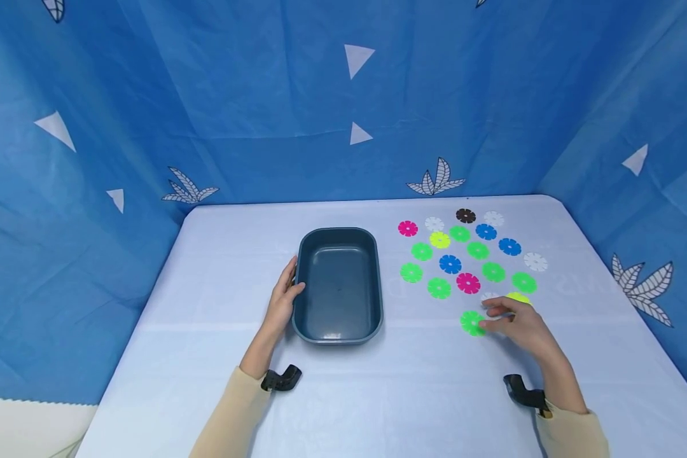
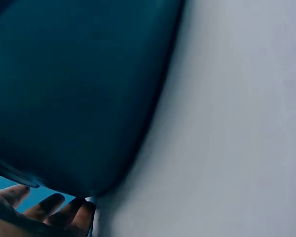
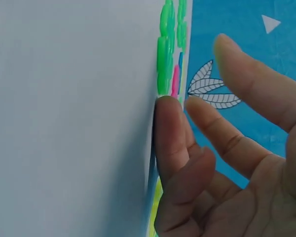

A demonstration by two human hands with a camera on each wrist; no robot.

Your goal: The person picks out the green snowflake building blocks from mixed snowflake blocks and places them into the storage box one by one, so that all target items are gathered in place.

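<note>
A dark blue-grey plastic basin stands on the table. My left hand holds it by the left side, thumb at the rim and fingers along the outer wall; fingers also show at the basin's edge in the left wrist view. My right hand hovers low over the right part of the table, holding nothing, thumb and fingers spread apart. Its thumb tip overlaps the edge of a green notched disc in the head view. Partly hidden behind that hand are a yellow disc and a white disc.
Several more notched discs lie flat beyond my right hand, among them a pink disc, a blue disc and a brown disc. The white-covered table meets a blue patterned curtain at the back and sides.
</note>
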